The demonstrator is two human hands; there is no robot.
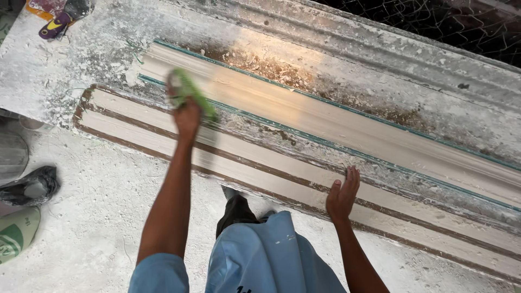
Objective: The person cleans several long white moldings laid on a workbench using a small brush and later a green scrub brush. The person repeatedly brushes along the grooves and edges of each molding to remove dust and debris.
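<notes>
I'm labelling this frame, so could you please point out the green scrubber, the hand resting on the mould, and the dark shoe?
green scrubber (191, 93), head view, its blurred middle.
right hand (342, 195), head view, its palm.
dark shoe (32, 187), head view, its upper.

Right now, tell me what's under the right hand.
The right hand rests flat on the near pale strip of the long mould, beside its brown edge. The patch under the palm is hidden.

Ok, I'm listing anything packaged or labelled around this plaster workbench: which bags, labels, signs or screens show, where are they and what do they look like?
Green and white printed sack: bottom left on the dusty floor, rounded end showing, partly cut off by the frame.
Grey crumpled bag: on the floor just above the sack, dark and dusty.
No signs or screens are in view.
</notes>
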